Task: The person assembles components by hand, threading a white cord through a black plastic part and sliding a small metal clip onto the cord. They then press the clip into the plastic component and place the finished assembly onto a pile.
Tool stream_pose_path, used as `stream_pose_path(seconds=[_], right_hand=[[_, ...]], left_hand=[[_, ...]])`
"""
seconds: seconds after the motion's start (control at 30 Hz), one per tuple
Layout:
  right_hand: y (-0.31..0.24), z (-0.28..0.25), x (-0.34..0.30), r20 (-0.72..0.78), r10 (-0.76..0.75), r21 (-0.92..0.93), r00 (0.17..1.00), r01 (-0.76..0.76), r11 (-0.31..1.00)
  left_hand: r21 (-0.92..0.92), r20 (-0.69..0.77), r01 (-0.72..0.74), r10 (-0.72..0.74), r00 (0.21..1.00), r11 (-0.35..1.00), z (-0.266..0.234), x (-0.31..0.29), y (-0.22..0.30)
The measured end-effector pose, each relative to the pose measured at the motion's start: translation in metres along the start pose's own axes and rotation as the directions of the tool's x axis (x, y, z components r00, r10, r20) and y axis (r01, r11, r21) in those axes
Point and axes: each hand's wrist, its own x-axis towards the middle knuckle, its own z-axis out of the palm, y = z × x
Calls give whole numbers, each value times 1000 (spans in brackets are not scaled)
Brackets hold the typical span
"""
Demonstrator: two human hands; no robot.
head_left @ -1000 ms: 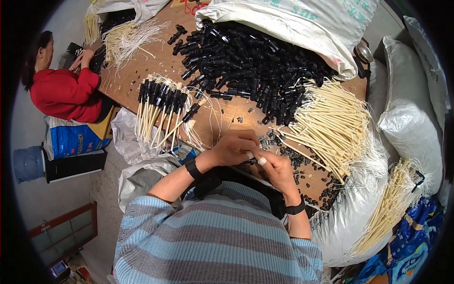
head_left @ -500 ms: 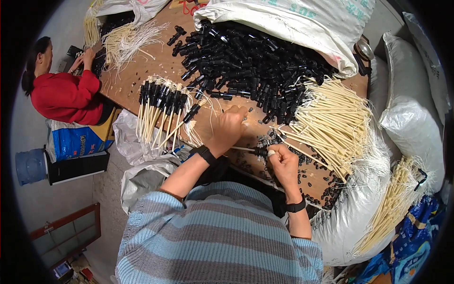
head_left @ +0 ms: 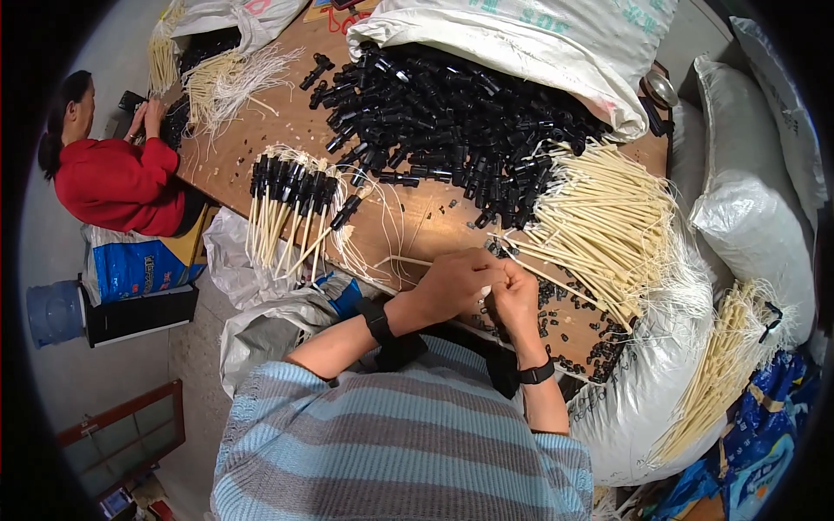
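Left hand (head_left: 453, 283) and right hand (head_left: 519, 302) of mine meet over the near edge of the brown table (head_left: 434, 211), fingers bent and bunched together. From between them a cream stick (head_left: 407, 259) pokes out to the left, its right end hidden behind my left hand. My fingertips cover each other, so I cannot tell which hand grips the stick and which only touches it, nor whether anything else sits between them. White tape (head_left: 484, 293) shows on a finger where the hands meet. I wear a dark band on each wrist and a blue and grey striped jumper (head_left: 400, 425).

To the left of my hands, a row of cream sticks with black tubes (head_left: 294, 184) on their far ends lies well apart from me. Beyond my hands spreads a big heap of black tubes (head_left: 434, 139), under the mouth of a white sack (head_left: 512, 35). Right of that, a thick pile of cream sticks (head_left: 604, 230) fans out, white strings trailing from its right side; one stick juts left, near my right hand. Small dark bits (head_left: 565, 328) are scattered on the table just right of that hand. Far left, a co-worker in red (head_left: 113, 187) holds both hands up by the table's edge.
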Motion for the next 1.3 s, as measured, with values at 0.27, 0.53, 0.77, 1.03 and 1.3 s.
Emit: stream_pose_path(seconds=[0.27,0.53,0.77,1.03,1.3], right_hand=[[-8,3,-6,-109,-195,-362,975,143,921],[-15,9,-9,-34,-654,-639,756,487,596],[-16,-3,-15,-62,-301,-92,952,295,951],[-21,-19,-14,132,-39,589,990,-46,807],[-25,-26,-16,325,-530,-616,784,600,510]], left_hand=[[-491,130,455,-453,882,743,-13,-8,-14],[-484,193,594,-584,789,643,-15,-2,-16],[-246,-73,294,-320,945,924,-19,2,-24],[-4,346,300,-280,895,954,-31,-1,-15],[116,230,320,-339,912,940,-28,-6,-16]])
